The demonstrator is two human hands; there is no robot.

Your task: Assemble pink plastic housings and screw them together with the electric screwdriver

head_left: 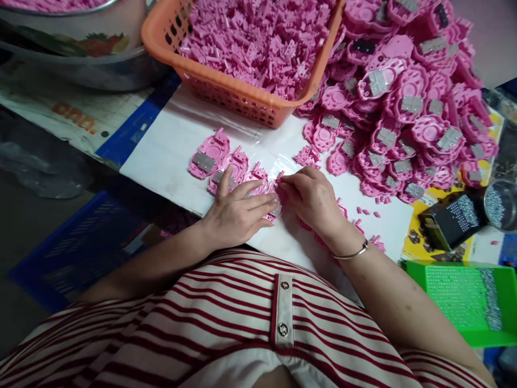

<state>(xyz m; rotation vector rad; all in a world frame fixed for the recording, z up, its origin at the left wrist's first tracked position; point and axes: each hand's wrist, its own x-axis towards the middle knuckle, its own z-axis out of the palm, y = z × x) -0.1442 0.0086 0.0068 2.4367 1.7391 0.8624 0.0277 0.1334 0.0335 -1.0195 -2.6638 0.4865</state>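
Observation:
A row of pink plastic housings (216,146), some with grey metal plates (204,161), lies on the white board. Across the row my left hand (238,213) rests flat with its fingers stretched out. At the row's right end, my right hand (309,196) has thumb and forefinger pinched together at the upper edge of the last housing (275,211). Whatever sits between those fingertips is too small and hidden to name. Several small pink pieces (307,156) lie just above my right hand, and more pink parts are partly covered by my right wrist.
An orange basket (238,89) full of small pink pieces stands at the back. Pink housings are heaped (404,113) at the right. Nearby are a black box (454,221) and a green tray (456,302) with small metal bits. Metal bowls (92,59) stand back left.

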